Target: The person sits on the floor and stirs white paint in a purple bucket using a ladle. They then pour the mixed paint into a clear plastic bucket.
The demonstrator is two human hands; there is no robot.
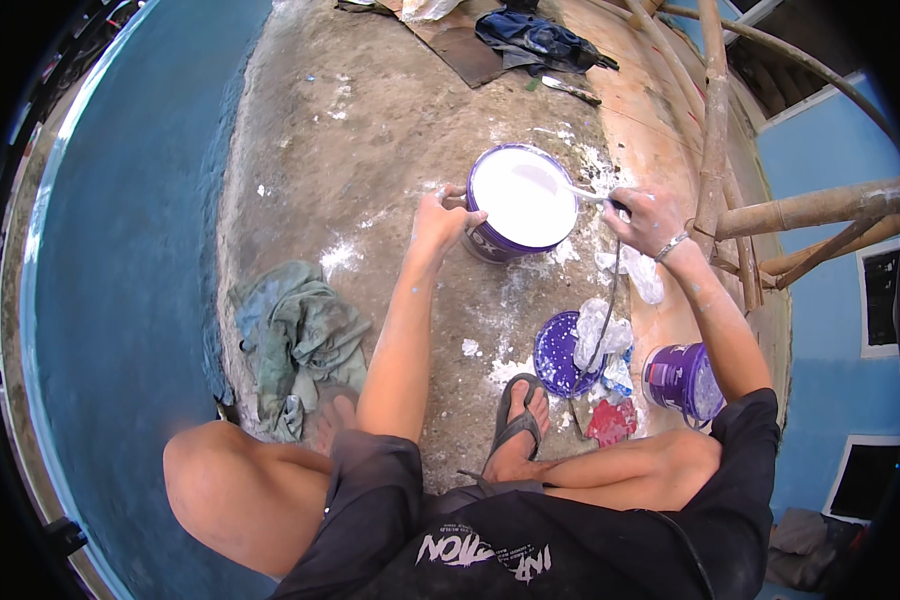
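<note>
A purple paint bucket [495,247] full of thick white stuff stands on the ground in front of me. At its left side my left hand [442,220] grips the rim, thumb on the edge and fingers around the outside. My right hand [647,220] is closed around the dark handle of a white-coated stirring tool [587,194]. The tool's shaft crosses the bucket's right rim, and its far end lies in the white paint [505,205], where a smooth hollow shows. Below my right hand runs a thin dark cord [610,320]; where it starts is unclear.
A purple lid [560,350] with crumpled clear plastic [602,330] lies near my sandalled foot. To its right a second purple bucket [682,380] is tipped over. Green-grey cloth [305,325] lies left, beside the blue wall [140,260]. Bamboo poles [715,120] stand right; dark cloth [540,42] lies ahead.
</note>
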